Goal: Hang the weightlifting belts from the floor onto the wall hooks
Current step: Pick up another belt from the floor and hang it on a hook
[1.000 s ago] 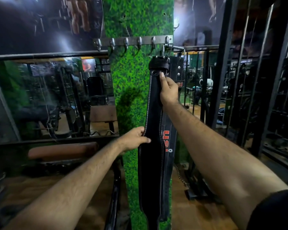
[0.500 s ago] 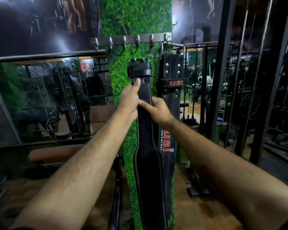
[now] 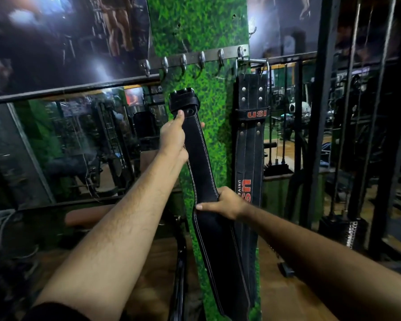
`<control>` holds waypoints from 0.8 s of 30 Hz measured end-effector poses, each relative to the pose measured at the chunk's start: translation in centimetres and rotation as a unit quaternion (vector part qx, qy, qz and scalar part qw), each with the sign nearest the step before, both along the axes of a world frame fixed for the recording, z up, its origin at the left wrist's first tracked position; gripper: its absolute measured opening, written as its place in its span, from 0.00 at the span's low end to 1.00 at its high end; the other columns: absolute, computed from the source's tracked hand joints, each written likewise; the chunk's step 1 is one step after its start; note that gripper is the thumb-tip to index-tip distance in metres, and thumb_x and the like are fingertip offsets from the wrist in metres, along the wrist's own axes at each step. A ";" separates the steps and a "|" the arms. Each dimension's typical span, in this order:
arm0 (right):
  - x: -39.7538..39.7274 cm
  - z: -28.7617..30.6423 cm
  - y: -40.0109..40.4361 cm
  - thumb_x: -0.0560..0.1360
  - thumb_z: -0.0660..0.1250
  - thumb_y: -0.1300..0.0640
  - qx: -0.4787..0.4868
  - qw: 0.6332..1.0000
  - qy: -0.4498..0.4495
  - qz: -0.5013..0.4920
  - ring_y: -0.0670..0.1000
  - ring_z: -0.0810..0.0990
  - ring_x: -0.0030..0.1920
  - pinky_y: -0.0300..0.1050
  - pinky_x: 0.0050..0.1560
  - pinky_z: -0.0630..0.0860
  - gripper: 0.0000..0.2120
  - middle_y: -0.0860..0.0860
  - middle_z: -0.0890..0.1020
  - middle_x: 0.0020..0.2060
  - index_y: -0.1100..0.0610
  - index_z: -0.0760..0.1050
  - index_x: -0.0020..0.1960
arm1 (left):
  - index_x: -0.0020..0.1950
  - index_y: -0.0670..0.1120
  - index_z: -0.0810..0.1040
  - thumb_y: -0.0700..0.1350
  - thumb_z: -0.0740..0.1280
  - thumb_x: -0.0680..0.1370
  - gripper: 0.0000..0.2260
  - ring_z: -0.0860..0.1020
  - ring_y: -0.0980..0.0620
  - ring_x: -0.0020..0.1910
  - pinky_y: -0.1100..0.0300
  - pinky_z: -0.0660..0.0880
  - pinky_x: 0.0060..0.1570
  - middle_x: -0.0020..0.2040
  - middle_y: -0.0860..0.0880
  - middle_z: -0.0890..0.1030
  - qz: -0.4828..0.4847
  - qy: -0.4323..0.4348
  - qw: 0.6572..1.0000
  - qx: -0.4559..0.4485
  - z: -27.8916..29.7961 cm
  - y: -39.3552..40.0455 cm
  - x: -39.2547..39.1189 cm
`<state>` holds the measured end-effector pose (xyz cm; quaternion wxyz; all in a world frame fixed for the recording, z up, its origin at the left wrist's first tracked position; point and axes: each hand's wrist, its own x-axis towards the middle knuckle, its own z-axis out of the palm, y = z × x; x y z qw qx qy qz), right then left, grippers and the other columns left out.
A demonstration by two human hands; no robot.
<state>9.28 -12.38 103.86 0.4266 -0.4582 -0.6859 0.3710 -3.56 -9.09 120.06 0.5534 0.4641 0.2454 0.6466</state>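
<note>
Black belt (image 3: 203,158) in both hands

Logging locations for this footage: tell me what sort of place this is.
Most likely a gym: a USI weightlifting belt hangs from a hook rail on the pillar, another black belt is in hand, and exercise machines stand behind.
</note>
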 end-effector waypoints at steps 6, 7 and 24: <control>-0.7 7.6 -0.9 0.74 0.77 0.59 0.038 0.997 0.056 0.026 0.43 0.83 0.35 0.35 0.37 0.79 0.05 0.47 0.85 0.36 0.57 0.82 0.42 | 0.50 0.45 0.80 0.53 0.60 0.84 0.15 0.81 0.49 0.29 0.60 0.77 0.31 0.35 0.43 0.84 -0.005 0.014 1.000 -0.011 0.6 0.2 -0.9; -0.9 8.1 -0.8 0.74 0.76 0.62 0.055 0.994 0.088 0.021 0.43 0.83 0.35 0.36 0.39 0.80 0.04 0.49 0.86 0.37 0.58 0.82 0.43 | 0.49 0.45 0.80 0.53 0.60 0.84 0.15 0.82 0.49 0.30 0.60 0.77 0.32 0.35 0.43 0.84 -0.002 0.012 1.000 -0.009 1.1 0.1 -1.0; -1.6 4.1 -0.8 0.76 0.68 0.37 -0.028 0.996 0.081 -0.040 0.47 0.68 0.27 0.39 0.31 0.66 0.21 0.48 0.69 0.29 0.49 0.68 0.34 | 0.61 0.38 0.77 0.48 0.61 0.84 0.14 0.83 0.46 0.33 0.58 0.77 0.32 0.38 0.43 0.83 0.050 0.050 0.997 0.018 0.2 -0.5 -3.3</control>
